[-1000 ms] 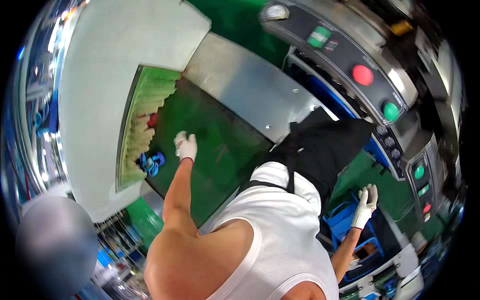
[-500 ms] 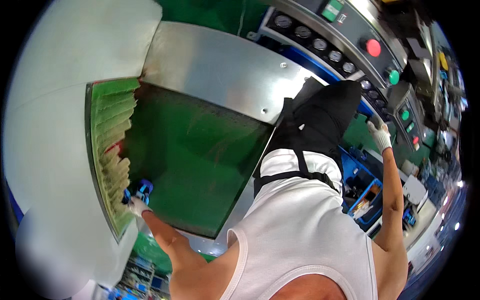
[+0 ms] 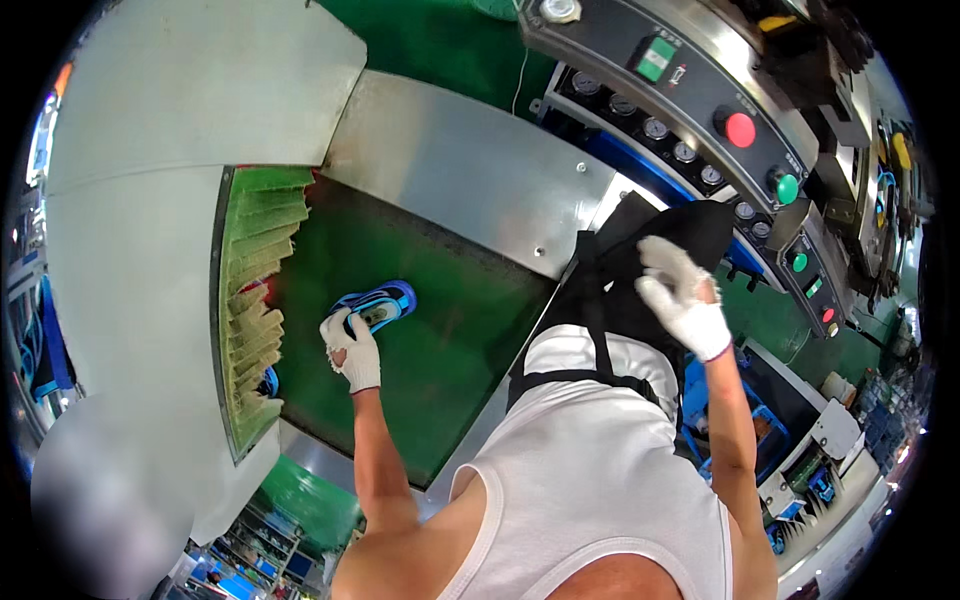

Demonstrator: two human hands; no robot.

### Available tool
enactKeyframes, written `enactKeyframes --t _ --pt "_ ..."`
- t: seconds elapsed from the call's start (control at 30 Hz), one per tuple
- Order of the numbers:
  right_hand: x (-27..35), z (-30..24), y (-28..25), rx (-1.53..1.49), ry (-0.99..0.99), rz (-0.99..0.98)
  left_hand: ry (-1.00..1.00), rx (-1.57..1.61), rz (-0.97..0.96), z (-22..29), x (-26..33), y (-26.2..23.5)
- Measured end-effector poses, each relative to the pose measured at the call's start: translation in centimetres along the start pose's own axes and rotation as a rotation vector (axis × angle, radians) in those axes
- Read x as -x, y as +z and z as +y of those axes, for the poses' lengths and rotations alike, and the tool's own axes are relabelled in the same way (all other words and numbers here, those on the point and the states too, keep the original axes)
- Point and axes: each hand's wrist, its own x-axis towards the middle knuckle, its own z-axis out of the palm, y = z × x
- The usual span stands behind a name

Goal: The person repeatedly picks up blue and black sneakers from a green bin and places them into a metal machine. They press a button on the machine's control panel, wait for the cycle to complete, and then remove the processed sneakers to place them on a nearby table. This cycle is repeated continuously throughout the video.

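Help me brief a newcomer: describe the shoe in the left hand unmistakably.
Find the green surface beside the pale machine housing. There the gloved left hand holds the blue shoe, out in the open, unlike the blue item half-hidden by frayed flaps.

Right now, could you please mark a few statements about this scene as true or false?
1. The left hand holds a blue shoe. True.
2. The right hand wears a white glove. True.
3. The right hand is pressing a button. False: it is apart from the red button.
4. The tank top is black. False: the tank top is white.
5. Fringed flaps hang at the green surface's left side. True.
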Motion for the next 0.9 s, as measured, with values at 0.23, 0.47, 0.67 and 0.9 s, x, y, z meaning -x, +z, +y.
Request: enactKeyframes --t 0.23,0.47,0.67,0.9 --pt "-2.2 -6.4 5.9 0.446 -0.545 0.060 0.706 0.394 -0.274 24.4 -1.2 -0.5" --pt "6.5 -0.4 -6.9 0.112 -0.312 0.603 1.640 0.639 -0.726 50.3 4.7 -2.5" --pt "19.2 9.4 -9.3 -1.054 0.163 0.919 1.920 0.778 -0.538 68.9 12.9 -3.4" --pt "22.3 16.6 -5.9 -1.484 0.179 1.304 1.602 0.693 -0.561 91.8 16.4 12.3"
